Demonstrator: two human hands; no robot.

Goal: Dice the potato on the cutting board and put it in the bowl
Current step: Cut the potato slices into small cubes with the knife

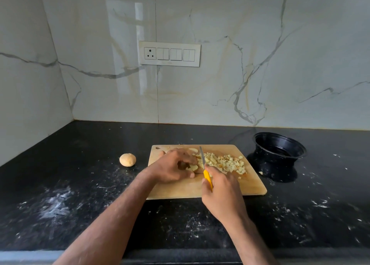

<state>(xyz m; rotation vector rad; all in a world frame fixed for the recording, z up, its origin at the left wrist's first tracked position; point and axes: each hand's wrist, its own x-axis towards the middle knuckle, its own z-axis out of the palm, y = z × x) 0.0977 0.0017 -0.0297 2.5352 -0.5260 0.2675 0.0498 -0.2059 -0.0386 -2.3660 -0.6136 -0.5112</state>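
Black counter (80, 184); left hand (172, 167) hides potato piece (192, 167).

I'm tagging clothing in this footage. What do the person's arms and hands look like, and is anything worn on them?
Both forearms are bare up to the bottom edge of the picture: no sleeves show. The left hand and right hand wear no gloves, and no rings, watch or bracelet can be seen on them or on the wrists.

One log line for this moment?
phase: dicing | left hand: holds potato piece on board | right hand: grips knife | diced pile on board | bowl: empty
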